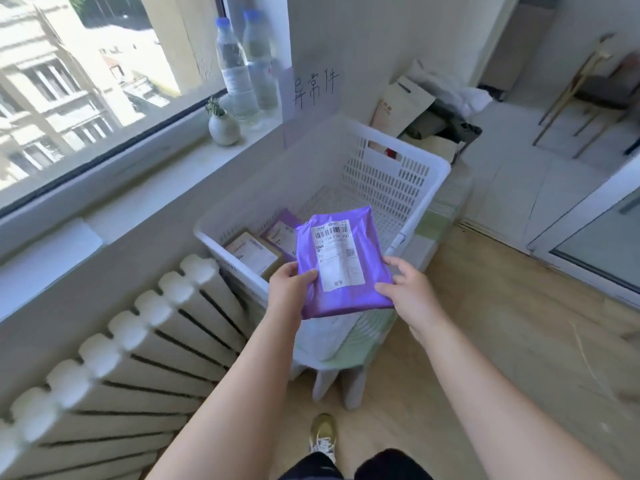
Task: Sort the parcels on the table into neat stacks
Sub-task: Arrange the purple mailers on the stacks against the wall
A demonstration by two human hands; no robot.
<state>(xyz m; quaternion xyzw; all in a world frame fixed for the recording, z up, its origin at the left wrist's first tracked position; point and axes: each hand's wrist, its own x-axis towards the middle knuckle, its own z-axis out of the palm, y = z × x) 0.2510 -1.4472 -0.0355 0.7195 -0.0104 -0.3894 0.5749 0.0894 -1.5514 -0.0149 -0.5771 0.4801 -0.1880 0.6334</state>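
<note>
Now: purple parcel (372, 244) held over white basket (429, 188), label (337, 258) up, long axis pointing away from me. L hand (287, 289) pinches near-left edge, thumb on top; R hand (408, 292) grips near-right corner. Brown parcel (252, 254) lies fwd-left, lower; I judge L hand nearer.

A single view comes from a wide-angle camera worn on the person's head. It faces forward and steeply down along both forearms, and the lens bends straight lines towards the edges. The left hand (287, 289) and right hand (412, 292) sit close to the lens near frame centre, both gripping the purple parcel (343, 261) over the white basket (381, 181). The radiator (138, 341) and window (86, 81) fill the left side and the wooden floor (519, 323) the right. The wearer's own shoe (323, 434) shows at the bottom edge.
</note>
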